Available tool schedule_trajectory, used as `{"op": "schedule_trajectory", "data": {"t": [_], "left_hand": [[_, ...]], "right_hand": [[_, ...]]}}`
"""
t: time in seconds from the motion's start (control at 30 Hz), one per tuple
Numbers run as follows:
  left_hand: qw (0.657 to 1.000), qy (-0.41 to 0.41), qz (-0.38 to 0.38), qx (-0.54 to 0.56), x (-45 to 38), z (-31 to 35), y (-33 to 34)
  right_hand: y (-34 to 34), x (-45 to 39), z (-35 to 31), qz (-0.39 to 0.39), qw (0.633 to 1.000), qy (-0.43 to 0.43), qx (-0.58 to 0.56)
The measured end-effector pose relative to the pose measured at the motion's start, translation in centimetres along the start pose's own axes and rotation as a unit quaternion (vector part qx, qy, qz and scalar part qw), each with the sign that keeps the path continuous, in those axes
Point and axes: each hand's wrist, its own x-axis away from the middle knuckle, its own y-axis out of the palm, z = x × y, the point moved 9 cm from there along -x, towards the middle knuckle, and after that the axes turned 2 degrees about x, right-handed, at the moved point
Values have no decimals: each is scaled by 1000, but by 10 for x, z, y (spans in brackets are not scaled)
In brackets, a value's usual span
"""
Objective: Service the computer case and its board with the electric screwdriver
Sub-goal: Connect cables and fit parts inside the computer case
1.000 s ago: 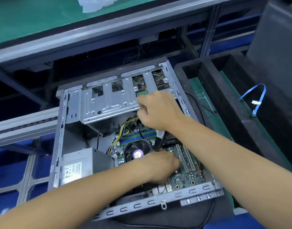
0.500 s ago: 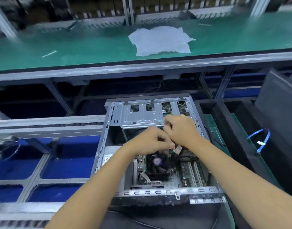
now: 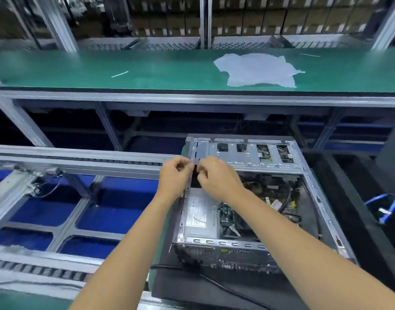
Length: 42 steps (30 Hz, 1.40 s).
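Note:
The open computer case (image 3: 315,193) lies on a black mat, its grey drive cage (image 3: 248,158) at the far end. Inside are the silver power supply (image 3: 198,217) and the green board (image 3: 227,214) with tangled cables. My left hand (image 3: 175,175) and my right hand (image 3: 218,177) meet over the case's far left corner. The left one is outside the side wall, the right one inside it. Both have curled fingers and pinch a small dark part between their fingertips, too small to identify. No electric screwdriver is in view.
A conveyor frame (image 3: 80,158) with blue panels runs along the left. Behind is a green bench (image 3: 125,70) with a crumpled white cloth (image 3: 259,69). A black foam tray (image 3: 359,220) at the right holds a blue cable (image 3: 386,205). A black cord (image 3: 216,284) trails in front.
Both hands came up out of the board area, met over the fan, then moved left to the case's far left corner. The view swung upward and left.

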Motion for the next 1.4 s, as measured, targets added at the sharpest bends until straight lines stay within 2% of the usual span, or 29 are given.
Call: {"op": "schedule_trajectory", "data": {"t": [0.03,0.1,0.23,0.3,0.4,0.6,0.7,0.93,1.03,1.07,1.13,1.2,1.27,1.33,1.4], "left_hand": [[999,-25,26,-14,-1,-15,-12],[992,-87,24,-85,-2,-51,-23],[954,-194,-101,-206,18,-112,-9],[932,-208,-151,-257,28,-130,1],[913,-197,-165,-317,36,-142,7],[927,-146,-139,-317,33,-137,16],[920,-135,-154,-335,30,-134,22],[922,-167,-177,-303,30,-148,27],[889,-176,-221,-361,30,-150,26],[887,-189,-209,-365,25,-147,20],[921,-211,-129,-301,5,-129,4],[963,-168,-20,-212,-17,-88,-13],[985,-60,12,-160,-32,-30,-13],[990,43,-35,-131,-32,27,11],[978,114,-122,-126,-19,69,55]], "right_hand": [[9,0,-12,-11,1000,-10,3],[26,-1,-29,-28,999,-20,9],[46,-3,-46,-38,998,-28,32],[50,-4,-49,-38,998,-27,40],[53,-6,-52,-35,998,-25,41],[59,-7,-55,-36,997,-29,54],[60,-6,-52,-40,997,-28,59],[57,-1,-47,-50,997,-23,52],[51,1,-42,-44,998,-14,35],[47,1,-40,-42,999,-12,27],[36,-1,-30,-33,999,1,11],[23,-3,-18,-22,999,21,-17],[6,-5,-4,-5,994,57,-93],[-16,-5,16,14,968,108,-227],[-43,-2,38,30,940,125,-316]]}}
